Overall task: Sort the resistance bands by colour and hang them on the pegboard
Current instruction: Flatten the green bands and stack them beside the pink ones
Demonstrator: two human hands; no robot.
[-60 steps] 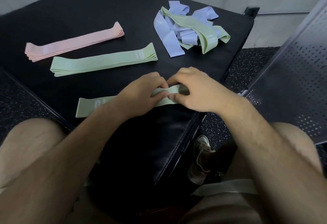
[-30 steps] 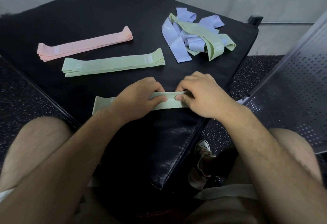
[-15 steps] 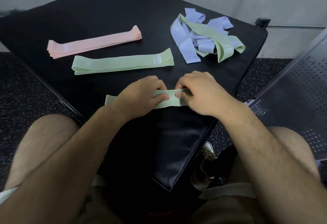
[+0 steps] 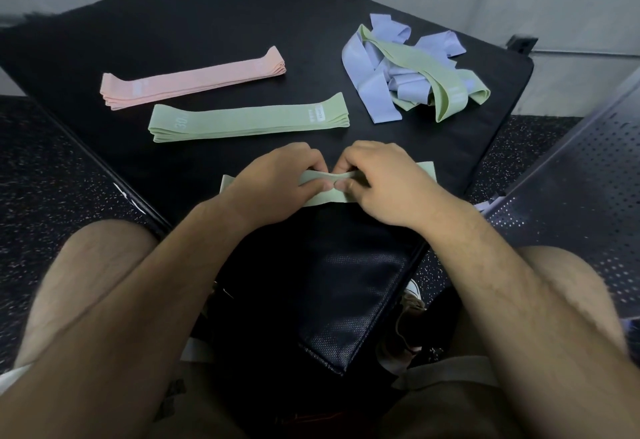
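Green band (image 4: 323, 198) lies at near edge of black mat (image 4: 242, 23), ends poking out past both hands. Left hand (image 4: 277, 182) & right hand (image 4: 384, 185) pinch its middle, thumbs & fingertips clamped on fabric. Step, we reckon: sorting, flattening this one. Next: lay it on green stack (image 4: 249, 120), edges aligned. Band looks pale, soft, slightly rucked at pinch.

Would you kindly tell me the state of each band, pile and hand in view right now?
Pink bands: stacked flat, sorted.
Green bands: stacked flat, sorted.
Held green band: stretched sideways, pinched near its middle by both hands.
Tangled pile: lilac and green bands mixed, unsorted.
Left hand: pinches the held green band.
Right hand: pinches the held green band.
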